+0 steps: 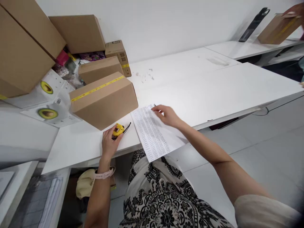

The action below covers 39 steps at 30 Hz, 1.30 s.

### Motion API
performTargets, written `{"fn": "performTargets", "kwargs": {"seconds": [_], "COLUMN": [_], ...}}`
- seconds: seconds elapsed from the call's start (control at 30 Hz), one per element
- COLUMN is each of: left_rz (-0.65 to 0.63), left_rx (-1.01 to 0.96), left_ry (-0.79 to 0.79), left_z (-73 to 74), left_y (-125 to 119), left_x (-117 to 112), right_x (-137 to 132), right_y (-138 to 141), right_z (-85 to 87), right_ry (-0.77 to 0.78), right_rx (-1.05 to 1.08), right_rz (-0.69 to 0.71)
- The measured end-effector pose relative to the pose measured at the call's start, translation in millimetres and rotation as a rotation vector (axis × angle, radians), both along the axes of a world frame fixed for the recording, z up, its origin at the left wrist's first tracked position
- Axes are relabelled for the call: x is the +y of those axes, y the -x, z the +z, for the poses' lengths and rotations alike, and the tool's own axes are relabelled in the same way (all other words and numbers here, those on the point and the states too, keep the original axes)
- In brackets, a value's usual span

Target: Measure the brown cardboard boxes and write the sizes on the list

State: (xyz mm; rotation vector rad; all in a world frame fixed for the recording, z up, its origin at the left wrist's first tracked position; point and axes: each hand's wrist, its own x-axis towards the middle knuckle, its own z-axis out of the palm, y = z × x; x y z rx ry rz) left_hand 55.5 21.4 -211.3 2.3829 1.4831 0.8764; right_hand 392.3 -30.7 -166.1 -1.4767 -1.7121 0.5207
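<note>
My left hand [109,143] is closed around a yellow tape measure [118,129] with a black wrist strap, low over the white table. A printed sheet of paper [152,134] with columns of small text lies beside it, its lower edge overhanging the table's front. Over the sheet's top end is my right hand [168,116], thumb and fingers pinched together. A tiny dark bit shows near those fingertips; what they hold, if anything, is unclear. Just beyond the tape measure stands a closed cardboard box [104,101] sealed with yellow tape.
More cardboard boxes [78,33] and white avocado-printed boxes [51,112] crowd the left side. The white table [201,91] stretches right. At the far right, a dark bottle [253,25] stands near another person's hand [294,11] on a taped box [276,30]. An open drawer [45,199] is lower left.
</note>
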Motion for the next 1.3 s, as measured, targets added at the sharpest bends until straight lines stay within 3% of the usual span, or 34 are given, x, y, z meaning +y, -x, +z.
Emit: {"fn": "performTargets", "kwargs": {"seconds": [0.1,0.2,0.3,0.47,0.7,0.87,1.03,1.13,1.3], "left_rz": [0.015,-0.116,-0.232,-0.271,-0.235,-0.357,-0.491,-0.562,-0.54], "left_rx": [-0.22,-0.506,-0.622,-0.648,-0.67,-0.653,-0.652,-0.521,-0.267], "left_ry": [0.1,0.285,0.36,0.444,0.65,0.841,0.901,0.846,0.685], "left_z": [1.5,6.6,10.7,3.9,-2.9,4.8,9.0,15.4,33.7], "left_y": [-6.4,-12.6,-13.4,-7.7,-6.2,-4.5,-7.4,-15.5,-27.5], "left_x": [-14.3,-42.6,-77.3,-120.7,-155.4,-166.7,-164.6,-159.6,-149.6], "right_x": [-20.0,-29.8,-41.7,-77.3,-130.1,-152.8,-159.7,-159.7,-150.3], "right_y": [49.8,90.9,116.8,135.6,141.3,137.4,134.4,133.1,128.6], "right_z": [5.1,3.6,2.4,-7.1,-29.4,-28.6,-33.6,-35.0,-23.6], "right_ry": [0.129,0.25,0.341,0.353,0.46,0.506,0.642,0.61,0.532], "right_rx": [0.079,0.237,0.432,0.656,0.887,0.884,1.009,0.928,0.653], "right_rz": [0.226,0.293,0.306,0.284,0.209,0.139,0.191,0.163,0.122]}}
